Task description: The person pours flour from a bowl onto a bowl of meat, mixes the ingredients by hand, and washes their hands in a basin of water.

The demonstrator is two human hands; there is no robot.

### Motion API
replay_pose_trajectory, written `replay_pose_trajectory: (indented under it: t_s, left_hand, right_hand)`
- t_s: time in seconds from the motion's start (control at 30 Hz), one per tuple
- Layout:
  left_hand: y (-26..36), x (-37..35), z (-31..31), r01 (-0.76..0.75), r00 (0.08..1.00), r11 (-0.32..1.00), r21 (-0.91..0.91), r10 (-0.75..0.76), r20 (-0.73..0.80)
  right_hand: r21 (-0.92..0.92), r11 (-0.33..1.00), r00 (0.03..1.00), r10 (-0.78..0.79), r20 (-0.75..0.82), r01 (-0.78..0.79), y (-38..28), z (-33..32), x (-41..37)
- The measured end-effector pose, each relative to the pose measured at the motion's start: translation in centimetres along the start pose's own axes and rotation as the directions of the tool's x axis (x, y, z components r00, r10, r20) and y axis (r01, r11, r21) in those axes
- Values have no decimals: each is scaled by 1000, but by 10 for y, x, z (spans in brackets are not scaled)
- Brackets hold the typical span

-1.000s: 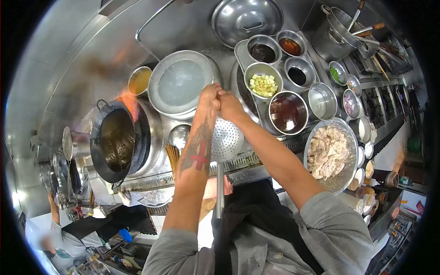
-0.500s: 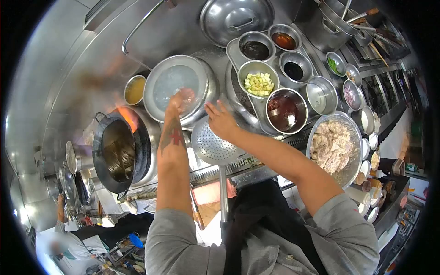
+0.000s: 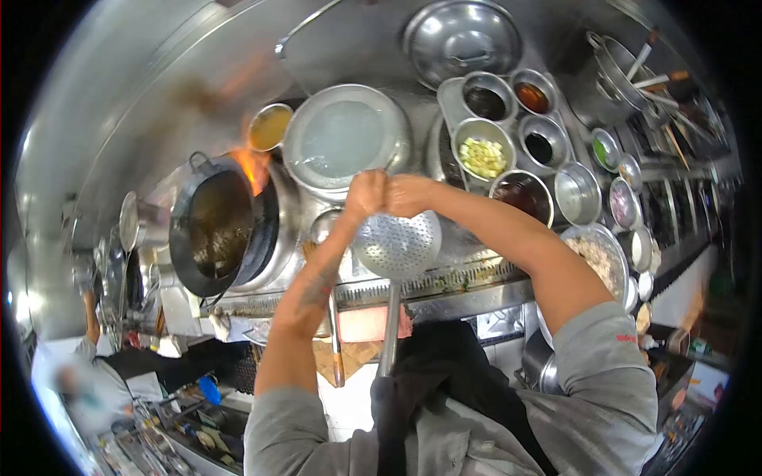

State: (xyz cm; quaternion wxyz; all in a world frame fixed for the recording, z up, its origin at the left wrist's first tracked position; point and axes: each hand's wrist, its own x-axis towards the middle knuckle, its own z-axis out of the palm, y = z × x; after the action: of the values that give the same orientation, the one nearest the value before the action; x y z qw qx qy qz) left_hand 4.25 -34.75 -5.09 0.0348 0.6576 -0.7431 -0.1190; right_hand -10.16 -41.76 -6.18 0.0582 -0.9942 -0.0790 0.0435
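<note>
My left hand (image 3: pixel 367 193) and my right hand (image 3: pixel 407 195) meet in front of the water pot, fingers closed against each other. Whatever is between them, if anything, is hidden. Behind them stands the wide metal pot (image 3: pixel 341 140) of cloudy water. Just below my hands lies a perforated skimmer (image 3: pixel 399 246), its long handle pointing toward my body over the stove edge. A ladle (image 3: pixel 333 317) with a wooden handle end lies left of it, partly behind my left forearm. At left, a black wok (image 3: pixel 213 230) holds dark oil, with flame (image 3: pixel 252 168) rising behind its rim.
A bowl of pale cut cubes (image 3: pixel 482 153), a pot of dark red sauce (image 3: pixel 521 197) and several sauce bowls stand at right. A bowl of pale meat (image 3: pixel 591 258) is partly behind my right arm. A pink cloth (image 3: pixel 369 324) lies near the front edge. Another person (image 3: pixel 87 381) is at lower left.
My left hand has come out of the water. My right hand, open above the skimmer before, has joined it with fingers closed. The view has shifted, and the ladle shows more.
</note>
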Motion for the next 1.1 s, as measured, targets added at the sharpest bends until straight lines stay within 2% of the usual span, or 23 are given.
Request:
replay_pose_trajectory:
  t_s: [0.03, 0.07, 0.1, 0.13, 0.2, 0.3, 0.33, 0.37, 0.4, 0.43, 0.47, 0.5, 0.53, 0.57, 0.6, 0.67, 0.73, 0.8, 0.83, 0.9, 0.97, 1.03, 1.1]
  left_hand:
    - [19, -12, -32, 182, 982, 944, -276, -164, 90]
    - [22, -24, -19, 153, 956, 986, -58, -163, -243]
    - [24, -34, -3, 180, 844, 968, 172, -62, -533]
    - [28, -45, 6, 197, 847, 964, 178, -76, -525]
    - [31, -55, 20, 275, 915, 945, 179, -200, -350]
    - [33, -58, 38, 201, 938, 979, 22, -186, -294]
    - [30, -57, 40, 126, 913, 992, 3, -115, -392]
    - [24, -56, 40, 127, 915, 992, -1, -117, -386]
    - [16, -51, 31, 105, 946, 988, -111, -133, -296]
    - [6, -48, 29, 93, 969, 970, -225, -140, -202]
    - [-2, -43, 25, 47, 944, 970, -237, -121, -308]
    - [-8, -36, 23, 94, 913, 960, -264, -188, -361]
    - [-15, -29, 19, 160, 963, 970, -182, -193, -186]
    - [-23, -24, 19, 212, 977, 973, -87, -213, -1]
    - [-33, -20, 30, 199, 980, 976, -86, -200, -4]
    - [-44, -22, 60, -92, 899, 993, 74, 115, -423]
    - [-32, -21, 21, -175, 931, 978, 116, 203, -303]
    - [-13, -24, -12, -288, 922, 903, 319, 351, -163]
    - [-8, -27, -17, -292, 920, 898, 330, 358, -161]
    - [-2, -33, -23, -447, 812, 884, 133, 464, -354]
    - [5, -50, -20, -360, 854, 932, 48, 350, -386]
    - [18, -59, -35, -270, 791, 963, 29, 239, -563]
    - [10, -68, -16, -280, 832, 957, -69, 207, -515]
  right_hand:
    - [21, 998, 939, 65, -338, -61, 6, -2, 2]
    - [76, 991, 765, 131, -631, -107, 15, -4, 6]
    - [127, 956, 780, 288, -556, -263, 35, -1, 12]
    - [169, 891, 764, 448, -464, -420, 54, 4, 19]
    - [441, 723, 556, 691, -463, -532, 74, -11, 45]
    - [442, 596, 615, 780, -117, -671, 109, 13, 87]
    - [444, 594, 616, 780, -112, -671, 111, 14, 91]
    - [845, 246, 648, 748, 146, -475, 114, 15, 93]
    - [942, -249, 737, 589, 331, -224, 112, 8, 94]
    - [944, -271, 764, 564, 314, -189, 108, 3, 95]
    - [943, -296, 787, 541, 297, -153, 98, -1, 95]
    - [993, -108, 748, 656, 105, -45, 74, -3, 96]
    - [993, 107, 680, 725, -110, 47, 44, -6, 95]
    - [929, 364, 706, 674, -217, -62, 14, -11, 87]
    - [792, 589, 741, 602, -297, -161, -4, -21, 78]
    - [751, 560, 758, 640, -125, -349, -9, -41, 68]
    - [652, 523, 752, 650, 112, -549, -7, -71, 59]
    - [733, 502, 751, 660, 18, -458, -5, -68, 49]
    - [795, 494, 749, 658, -78, -352, -1, -64, 49]
    - [784, 504, 848, 527, 53, -362, 22, -66, 56]
    - [929, 128, 717, 675, 176, -348, 32, -58, 66]
    - [837, 384, 417, 884, -211, -391, 70, -22, 83]
    - [671, 484, 327, 875, -357, -562, 99, 27, 101]
